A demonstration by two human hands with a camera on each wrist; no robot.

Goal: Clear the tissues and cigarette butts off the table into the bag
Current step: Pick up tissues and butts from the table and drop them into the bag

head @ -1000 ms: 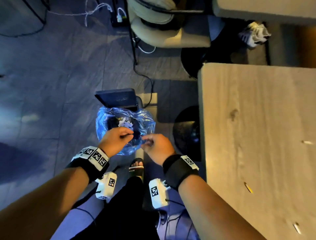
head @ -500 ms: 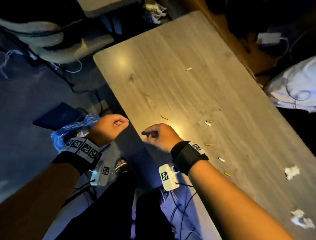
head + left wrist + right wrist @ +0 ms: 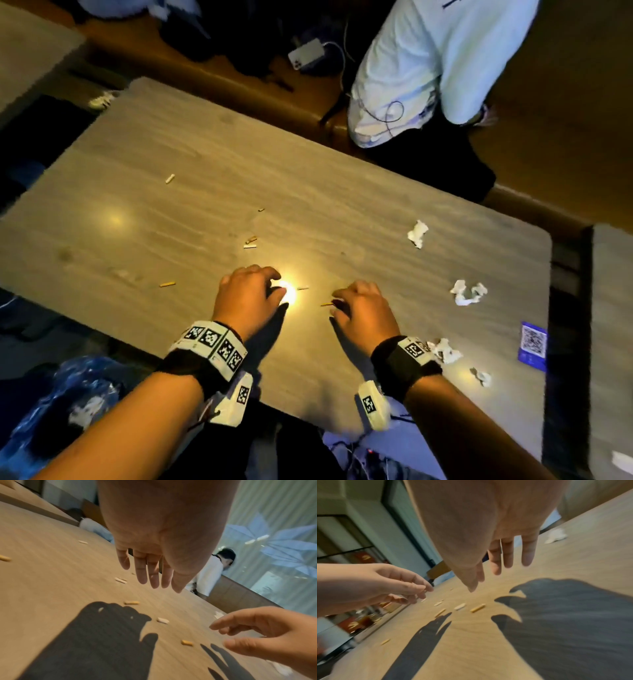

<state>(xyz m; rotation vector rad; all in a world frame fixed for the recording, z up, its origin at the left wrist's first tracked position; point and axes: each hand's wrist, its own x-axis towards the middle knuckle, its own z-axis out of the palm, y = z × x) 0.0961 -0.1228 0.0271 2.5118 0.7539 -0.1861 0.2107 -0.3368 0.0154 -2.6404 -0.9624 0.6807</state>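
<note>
Several cigarette butts lie on the wooden table: a white butt and an orange butt between my hands, another orange butt to the left, and more farther out. Crumpled tissues lie on the right, one tissue farther back. My left hand hovers over the table, fingers loosely extended and holding nothing. My right hand hovers just right of the orange butt, fingers straight and empty. The blue plastic bag sits below the table's near left edge.
A blue QR-code card lies near the table's right edge, with more tissue scraps by my right wrist. A person in a white shirt sits on the bench beyond the far edge. A phone with a cable lies on the bench.
Both hands left the bag's rim and moved up and right over the table. Their fingers went from curled to extended. The view swung from the floor to the tabletop.
</note>
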